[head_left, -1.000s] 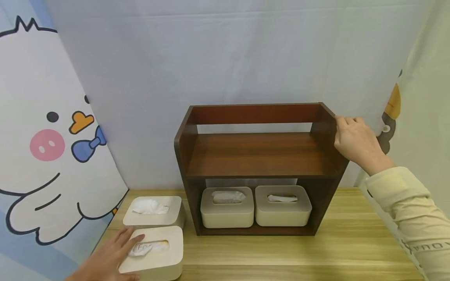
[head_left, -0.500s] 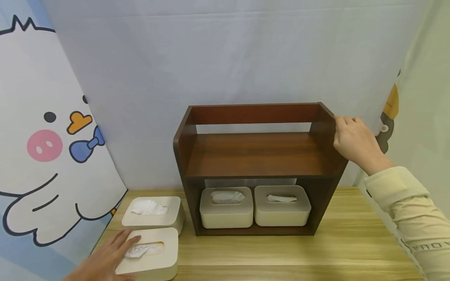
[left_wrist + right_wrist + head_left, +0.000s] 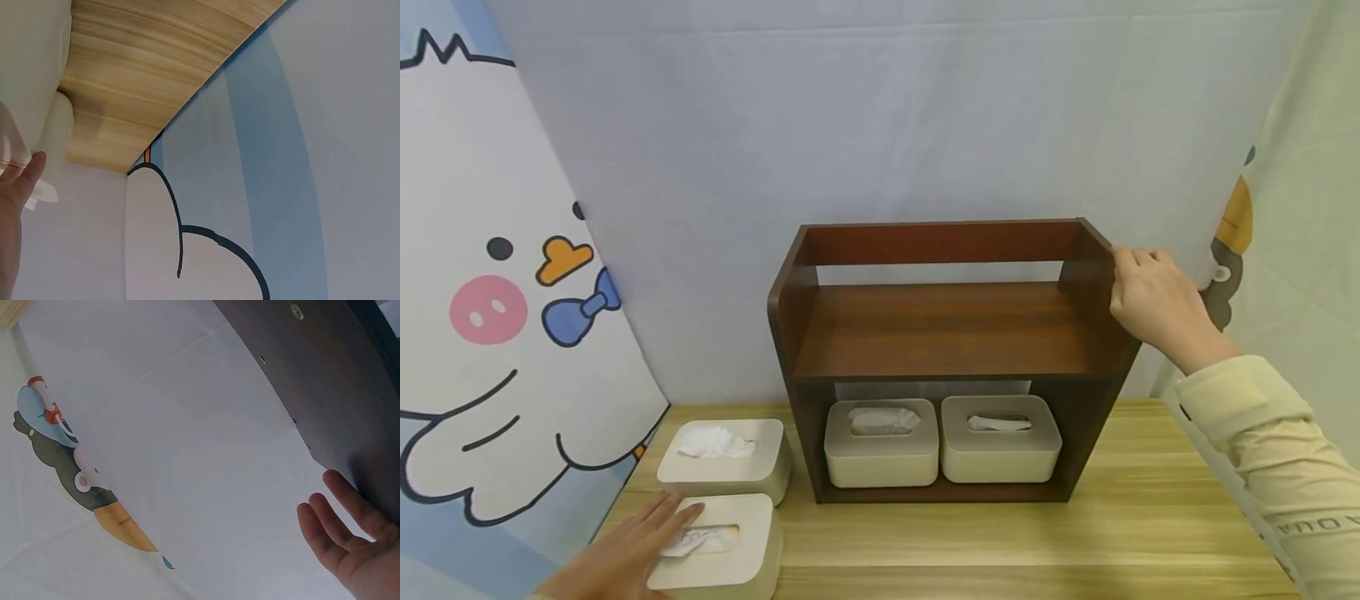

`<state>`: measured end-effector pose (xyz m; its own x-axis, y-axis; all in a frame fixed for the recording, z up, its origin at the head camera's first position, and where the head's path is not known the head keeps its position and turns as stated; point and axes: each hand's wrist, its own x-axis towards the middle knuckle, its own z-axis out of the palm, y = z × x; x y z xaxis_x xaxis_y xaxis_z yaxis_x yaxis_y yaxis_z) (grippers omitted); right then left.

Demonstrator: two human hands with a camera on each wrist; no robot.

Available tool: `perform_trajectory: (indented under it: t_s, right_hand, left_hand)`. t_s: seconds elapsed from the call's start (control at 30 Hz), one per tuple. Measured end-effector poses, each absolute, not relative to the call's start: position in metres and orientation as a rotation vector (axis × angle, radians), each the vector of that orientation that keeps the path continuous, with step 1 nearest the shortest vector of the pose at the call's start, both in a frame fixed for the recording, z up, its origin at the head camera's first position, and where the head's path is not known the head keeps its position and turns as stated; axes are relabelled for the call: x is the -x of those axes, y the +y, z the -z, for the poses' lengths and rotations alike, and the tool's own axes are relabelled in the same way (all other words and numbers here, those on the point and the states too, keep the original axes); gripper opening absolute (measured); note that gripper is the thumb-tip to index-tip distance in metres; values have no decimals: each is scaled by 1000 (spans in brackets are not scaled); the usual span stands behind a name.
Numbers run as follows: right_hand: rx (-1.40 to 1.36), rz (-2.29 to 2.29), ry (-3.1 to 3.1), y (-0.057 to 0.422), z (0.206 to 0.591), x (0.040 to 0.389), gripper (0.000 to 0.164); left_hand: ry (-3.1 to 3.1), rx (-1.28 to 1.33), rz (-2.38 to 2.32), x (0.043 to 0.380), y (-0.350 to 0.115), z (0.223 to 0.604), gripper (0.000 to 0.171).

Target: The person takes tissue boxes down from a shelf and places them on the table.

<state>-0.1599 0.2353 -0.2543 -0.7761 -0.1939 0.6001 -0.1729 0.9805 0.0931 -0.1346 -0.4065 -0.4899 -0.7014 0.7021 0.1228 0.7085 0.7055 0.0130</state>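
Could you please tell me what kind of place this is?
Probably a screened-off tabletop corner, perhaps a staged workspace: a pale fabric backdrop and a cartoon-printed panel border a wood-grain table, which bears a brown shelf unit.

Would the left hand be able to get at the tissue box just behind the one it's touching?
Probably yes: the left hand touches the front tissue box, and the rear tissue box sits close by, with nothing visible barring the way.

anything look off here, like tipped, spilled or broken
Nothing stands out. The brown shelf stands upright, and the two tissue boxes in it sit level. On the table, the front tissue box is upright with the left hand on it; the rear tissue box is upright too.
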Motion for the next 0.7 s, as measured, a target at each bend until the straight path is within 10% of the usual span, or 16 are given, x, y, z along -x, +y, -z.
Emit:
perform_trajectory:
  t_s: [0.7]
  right_hand:
    - [-248, 51, -2492, 235, 254, 160, 36]
  left_hand:
    - [-3053, 1118, 187, 144, -401, 471, 110]
